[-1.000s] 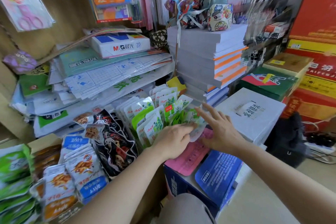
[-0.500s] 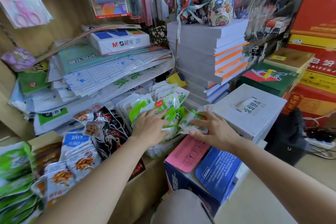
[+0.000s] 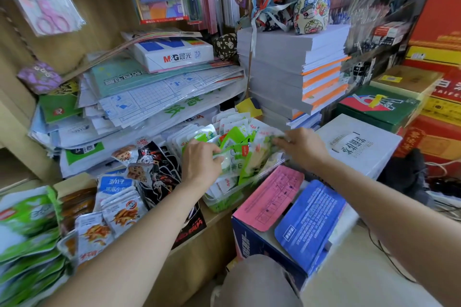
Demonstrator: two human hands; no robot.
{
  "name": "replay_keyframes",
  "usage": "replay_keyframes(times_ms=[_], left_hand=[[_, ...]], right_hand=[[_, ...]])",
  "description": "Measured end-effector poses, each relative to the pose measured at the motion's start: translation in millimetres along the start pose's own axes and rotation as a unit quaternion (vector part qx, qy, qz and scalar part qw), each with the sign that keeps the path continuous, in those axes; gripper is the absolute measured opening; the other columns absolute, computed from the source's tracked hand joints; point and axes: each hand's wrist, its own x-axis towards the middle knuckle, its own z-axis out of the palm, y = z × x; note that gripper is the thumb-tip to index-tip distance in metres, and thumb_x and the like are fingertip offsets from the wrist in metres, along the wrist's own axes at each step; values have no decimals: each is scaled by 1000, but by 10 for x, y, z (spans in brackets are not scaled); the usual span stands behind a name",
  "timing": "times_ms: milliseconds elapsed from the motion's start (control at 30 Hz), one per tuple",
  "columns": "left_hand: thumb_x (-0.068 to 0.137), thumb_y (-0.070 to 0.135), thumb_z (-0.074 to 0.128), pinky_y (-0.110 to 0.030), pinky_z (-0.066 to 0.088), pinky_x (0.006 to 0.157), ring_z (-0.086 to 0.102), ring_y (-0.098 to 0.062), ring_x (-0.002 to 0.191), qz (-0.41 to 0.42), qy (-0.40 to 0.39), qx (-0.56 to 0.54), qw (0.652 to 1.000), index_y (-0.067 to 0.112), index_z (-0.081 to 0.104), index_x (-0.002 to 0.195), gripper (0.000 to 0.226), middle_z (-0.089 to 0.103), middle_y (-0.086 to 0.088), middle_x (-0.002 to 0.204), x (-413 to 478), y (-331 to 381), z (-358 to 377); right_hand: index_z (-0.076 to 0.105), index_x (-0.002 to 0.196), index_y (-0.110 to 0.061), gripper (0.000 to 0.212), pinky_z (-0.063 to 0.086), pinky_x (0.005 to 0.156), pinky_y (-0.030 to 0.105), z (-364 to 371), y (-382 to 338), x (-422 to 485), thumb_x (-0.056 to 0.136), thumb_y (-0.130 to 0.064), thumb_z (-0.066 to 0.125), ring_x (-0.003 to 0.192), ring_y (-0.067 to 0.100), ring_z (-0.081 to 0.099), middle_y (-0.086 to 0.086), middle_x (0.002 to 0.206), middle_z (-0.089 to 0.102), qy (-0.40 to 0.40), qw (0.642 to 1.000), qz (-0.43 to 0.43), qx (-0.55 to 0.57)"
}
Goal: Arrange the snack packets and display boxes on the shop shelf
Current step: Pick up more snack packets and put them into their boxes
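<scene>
Two hands are in one bunch of green and white packets [image 3: 239, 149]. The left hand [image 3: 202, 162] has its fingers [image 3: 217, 157] curled down over the near left side of the bunch, gripping several packets. The right hand [image 3: 303, 144] comes at the bunch from the far right side, with thumb and fingertips [image 3: 279, 138] closed on the top edge of the rightmost packets; blur hides how many it pinches. These packets stand on edge, fanned and leaning, in a clear tub [image 3: 222, 203] that sits at the front of the wooden shelf [image 3: 219, 217], near its right end. Just left of the tub, touching the left wrist, stands a row of black packets [image 3: 159, 169] with cartoon prints. Farther left come blue and white packets [image 3: 113, 183], packets printed in orange [image 3: 122, 217], and a blurred heap of green packets [image 3: 25, 212]. Behind and above the snacks lies a sagging pile of paper sheets [image 3: 154, 97] with a white ream of paper [image 3: 174, 55] on top. To the right of that pile rises a tall stack of grey books [image 3: 291, 70] with orange edges, topped by patterned fabric pouches [image 3: 310, 15]. A white box [image 3: 361, 147] lies just beside the right hand. Below both forearms sits a blue carton [image 3: 249, 239], its pink flap [image 3: 269, 197] and blue flap [image 3: 309, 224] folded open.
</scene>
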Motion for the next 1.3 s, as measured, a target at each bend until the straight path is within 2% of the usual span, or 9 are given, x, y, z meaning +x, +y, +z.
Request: replay_keyframes(times_ms=[133, 333, 433, 567, 733, 867, 1000, 1133, 1300], left_hand=[[86, 25, 78, -21, 34, 86, 55, -25, 110, -2, 21, -14, 1000, 21, 76, 112, 26, 64, -12, 112, -17, -38, -42], [87, 25, 77, -31, 39, 87, 54, -26, 113, 19, 39, -22, 999, 24, 73, 116, 29, 73, 0, 111, -48, -80, -54], [91, 32, 71, -36, 47, 91, 55, -25, 116, 38, -45, -2, 998, 35, 62, 130, 40, 70, -1, 116, -50, -90, -101], [95, 40, 62, -43, 44, 107, 49, -22, 133, 92, -145, 23, 985, 33, 58, 136, 42, 61, 4, 138, -163, -40, -351], [94, 29, 64, -32, 30, 115, 49, -15, 133, 189, -56, 49, 979, 26, 62, 135, 41, 57, 7, 143, -838, -106, -638], [87, 25, 69, -35, 42, 107, 54, -17, 124, 162, 35, 80, 983, 22, 67, 130, 42, 64, 5, 134, -1412, -491, -691], [95, 28, 64, -38, 52, 103, 58, -17, 125, 96, -4, 82, 992, 28, 55, 142, 48, 46, 10, 152, -1693, -896, -738], [100, 21, 57, -25, 59, 64, 66, -10, 109, 70, -42, 10, 997, 42, 23, 157, 70, 12, 26, 163, -1759, -991, -753], [100, 29, 57, -35, 33, 119, 27, -12, 149, 47, -40, 40, 997, 34, 32, 156, 62, 12, 20, 163, -1968, -1169, -849]], right_hand=[[38, 57, -14, 55, 39, 56, 36, -51, -233, 269, 91, -47, 65, 67, 35, 58, 9, 61, 52, 5, 1000, -5, -30], [46, 63, -14, 45, 42, 59, 37, 87, -342, 194, 95, -40, 61, 70, 34, 55, 8, 66, 52, -7, 998, -30, -57], [68, 104, -19, 25, 51, 78, 39, 183, -229, 59, 96, -42, 60, 93, 26, 61, 3, 103, 59, -98, 987, -117, -48], [51, 139, -29, 63, 46, 102, 46, 185, -104, -142, 84, -56, 68, 120, 26, 52, 2, 136, 41, -163, 977, -130, -51], [45, 141, -40, 74, 27, 110, 56, 218, -193, -492, 77, -69, 66, 136, 35, 27, 0, 149, 34, -107, 958, -164, -211], [55, 135, -35, 65, 21, 110, 63, 346, -488, -798, 78, -63, 67, 139, 45, 16, 5, 156, 32, -56, 965, -156, -204], [57, 134, -33, 59, 16, 112, 60, 519, -957, -1074, 80, -56, 69, 144, 40, 12, 4, 156, 35, -7, 978, -169, -121], [48, 142, -36, 73, 31, 106, 52, 824, -1427, -1272, 77, -59, 72, 135, 31, 35, -4, 150, 42, -70, 965, -249, -41], [49, 143, -31, 66, 51, 91, 46, 1112, -1673, -1219, 83, -44, 74, 114, 32, 57, 4, 131, 58, -86, 965, -246, -18]])
